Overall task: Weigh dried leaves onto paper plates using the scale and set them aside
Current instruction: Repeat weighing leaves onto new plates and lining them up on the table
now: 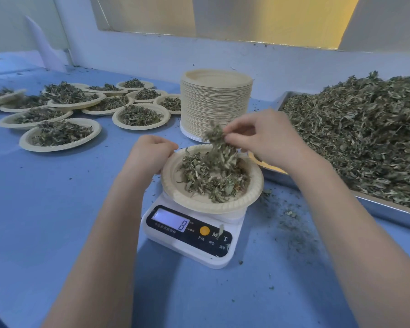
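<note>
Paper plate (175,183) sits on white digital scale (189,235), round, beige, w/ crimped rim; holds a loose heap of dried leaves (211,176), grey-green, curled, brittle-looking. Scale display (171,221) shows an 8; one stray leaf lies on the black button panel.

Right hand (265,138) is above the plate's far edge, fingertips pinched on a clump of leaves (217,136) that hangs down toward the heap. Left hand (149,155) has fingers curled at the plate's left rim; whether it actually grips the rim, can't tell.

Metal tray (388,211) at right, shallow, shiny, piled high w/ same dried leaves (365,138). Tall stack of empty plates (216,102) behind scale, edges ribbed. At left, approx a dozen filled plates (59,134) spread out, some overlapping, each w/ a small mound of leaves.

Blue table cover (57,209), smooth, speckled w/ leaf crumbs, densest between scale & tray.
</note>
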